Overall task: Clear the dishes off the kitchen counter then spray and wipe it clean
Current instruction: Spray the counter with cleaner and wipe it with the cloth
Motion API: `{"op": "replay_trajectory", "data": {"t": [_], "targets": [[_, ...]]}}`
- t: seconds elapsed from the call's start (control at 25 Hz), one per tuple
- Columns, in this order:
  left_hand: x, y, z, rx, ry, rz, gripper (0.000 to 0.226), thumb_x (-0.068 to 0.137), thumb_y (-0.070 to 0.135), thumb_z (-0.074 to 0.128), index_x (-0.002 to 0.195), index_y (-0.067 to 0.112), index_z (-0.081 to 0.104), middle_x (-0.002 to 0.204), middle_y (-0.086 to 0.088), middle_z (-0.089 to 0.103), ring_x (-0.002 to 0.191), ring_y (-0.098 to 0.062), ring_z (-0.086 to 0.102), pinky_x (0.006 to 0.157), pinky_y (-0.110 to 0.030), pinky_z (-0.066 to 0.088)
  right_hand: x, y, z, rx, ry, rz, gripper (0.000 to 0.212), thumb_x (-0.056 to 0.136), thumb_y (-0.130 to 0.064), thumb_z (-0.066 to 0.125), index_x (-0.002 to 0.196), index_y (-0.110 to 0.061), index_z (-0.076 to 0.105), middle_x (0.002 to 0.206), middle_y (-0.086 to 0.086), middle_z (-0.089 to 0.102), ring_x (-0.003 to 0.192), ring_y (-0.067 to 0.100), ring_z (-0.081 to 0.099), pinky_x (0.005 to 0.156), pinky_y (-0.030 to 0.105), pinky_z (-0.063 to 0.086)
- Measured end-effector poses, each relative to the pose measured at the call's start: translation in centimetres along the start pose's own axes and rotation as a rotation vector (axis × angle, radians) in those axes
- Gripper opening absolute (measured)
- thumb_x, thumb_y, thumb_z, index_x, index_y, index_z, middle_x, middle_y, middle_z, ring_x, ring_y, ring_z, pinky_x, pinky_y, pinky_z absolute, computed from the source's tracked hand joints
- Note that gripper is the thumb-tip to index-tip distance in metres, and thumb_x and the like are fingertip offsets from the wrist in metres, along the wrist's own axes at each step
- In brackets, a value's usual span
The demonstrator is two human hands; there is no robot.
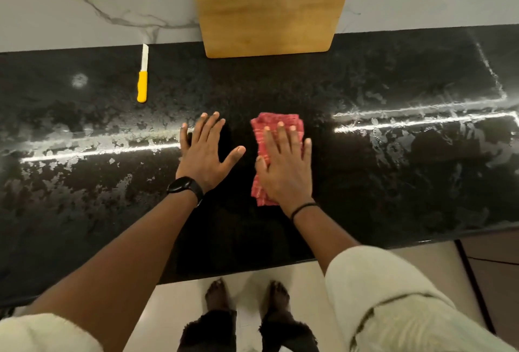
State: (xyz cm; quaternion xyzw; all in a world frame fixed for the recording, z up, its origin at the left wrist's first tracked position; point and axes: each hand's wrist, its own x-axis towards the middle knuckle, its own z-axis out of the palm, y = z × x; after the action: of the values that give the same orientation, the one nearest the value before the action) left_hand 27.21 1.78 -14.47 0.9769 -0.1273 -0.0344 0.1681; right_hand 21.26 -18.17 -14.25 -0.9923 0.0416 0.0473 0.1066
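Note:
The black stone counter (393,183) glistens with wet patches on the left and right sides. A folded red checked cloth (273,127) lies on it near the middle. My right hand (286,166) presses flat on the cloth with straight fingers. My left hand (205,152) lies flat on the bare counter just left of the cloth, fingers spread, a black watch on its wrist.
A yellow-handled knife (142,79) with a white blade lies at the back left of the counter. A wooden cutting board (269,6) leans against the marble wall at the back centre. The counter's front edge runs above a tiled floor.

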Motion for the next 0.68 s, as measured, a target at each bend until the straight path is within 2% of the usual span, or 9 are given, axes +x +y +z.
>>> {"op": "replay_trajectory", "data": {"t": [0.16,0.24,0.36,0.48,0.68], "targets": [[-0.2,-0.2,0.4,0.020,0.020,-0.007,0.089,0.094,0.081,0.017,0.157,0.020,0.030,0.168,0.005,0.017,0.156,-0.012,0.000,0.124,-0.050,-0.009,-7.9,0.6,1.3,0.014,-0.056,-0.177,0.072,0.099,-0.050,0.037,0.164,-0.033,0.010,0.173,0.000,0.001,0.160,0.024,-0.003,0.126,0.060,0.003],[-0.6,0.3,0.3,0.034,0.015,-0.036,0.088,0.094,0.081,0.017,0.157,0.020,0.030,0.168,0.005,0.018,0.156,-0.012,0.001,0.125,-0.050,-0.007,-11.6,4.1,1.1,-0.006,-0.070,-0.165,0.071,0.100,-0.050,0.036,0.164,-0.036,0.008,0.173,-0.003,-0.004,0.159,0.021,-0.006,0.126,0.059,0.002],[-2.3,2.6,0.5,-0.003,0.030,-0.145,0.088,0.093,0.081,0.018,0.157,0.021,0.029,0.168,0.004,0.016,0.156,-0.014,0.001,0.125,-0.051,-0.006,-14.3,12.2,-0.5,-0.051,-0.042,-0.050,0.071,0.100,-0.052,0.034,0.164,-0.038,0.008,0.173,-0.006,-0.003,0.159,0.021,-0.004,0.125,0.061,0.007],[-3.6,4.3,0.9,0.012,0.036,-0.165,0.089,0.093,0.082,0.018,0.158,0.021,0.026,0.169,0.003,0.014,0.156,-0.015,0.001,0.125,-0.053,-0.006,-12.7,17.8,-2.6,-0.065,-0.034,0.093,0.070,0.098,-0.054,0.030,0.164,-0.038,0.010,0.173,-0.004,0.002,0.160,0.022,-0.001,0.125,0.062,0.008],[-2.9,4.1,1.2,-0.009,0.048,-0.182,0.088,0.093,0.081,0.021,0.158,0.021,0.025,0.169,0.005,0.012,0.157,-0.014,-0.001,0.124,-0.054,-0.006,-5.8,18.3,-3.7,-0.059,-0.034,0.121,0.071,0.099,-0.054,0.026,0.164,-0.036,0.007,0.173,-0.001,0.003,0.159,0.026,-0.003,0.127,0.059,0.001]]}}
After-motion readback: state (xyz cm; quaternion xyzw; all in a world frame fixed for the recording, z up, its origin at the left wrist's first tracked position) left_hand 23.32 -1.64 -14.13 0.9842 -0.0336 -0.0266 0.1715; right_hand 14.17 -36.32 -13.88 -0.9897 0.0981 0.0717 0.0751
